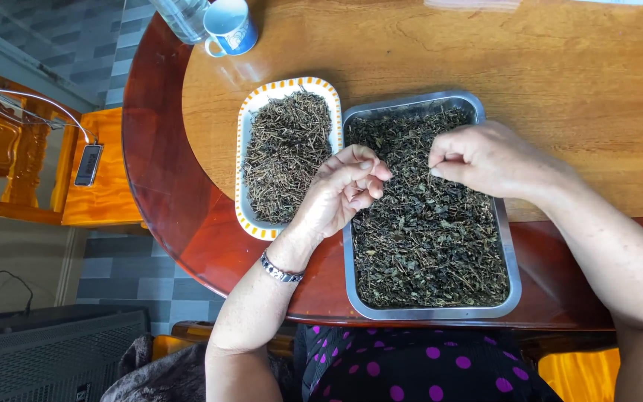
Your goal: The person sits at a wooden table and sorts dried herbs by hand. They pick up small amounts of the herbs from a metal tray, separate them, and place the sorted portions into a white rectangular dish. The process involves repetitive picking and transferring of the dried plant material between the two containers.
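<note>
Round wooden table [426,52], dark red rim, lighter wood centre. Person seated at its 6 o'clock edge, dark top with purple dots.

Metal tray [513,275], rectangular with rounded corners, sits in front of the person, filled edge to edge with dried dark leaves [429,238] mixed with thin stalks. Touching its 9 o'clock side: an oblong white dish [245,126] with an orange-dashed rim, heaped with sorted dark stems [286,152].

Left hand [340,193] hovers over the seam between dish and tray, at about 10 o'clock of the tray. Its fingers [370,175] are curled in, thumb and forefinger tips pressed together; whether a scrap is pinched there is too small to tell. A metal-link wristband [280,272] circles that wrist.

Right hand [493,160] hangs over the tray's 1 o'clock part, knuckles up. Its fingers [440,165] are bunched closed, tips meeting in a pinch pointed toward the left hand; what they grip I cannot make out. The two hands are near each other, not touching.

At 11 o'clock on the table, a blue-and-white mug [228,26] stands just beside a clear glass vessel [180,16], cut off by the frame.

Off the table at 9 o'clock: an orange wooden chair [102,197] with a small dark device [88,164] lying on it, white cable [39,104] attached. Grey tiled floor [61,37] beyond.
</note>
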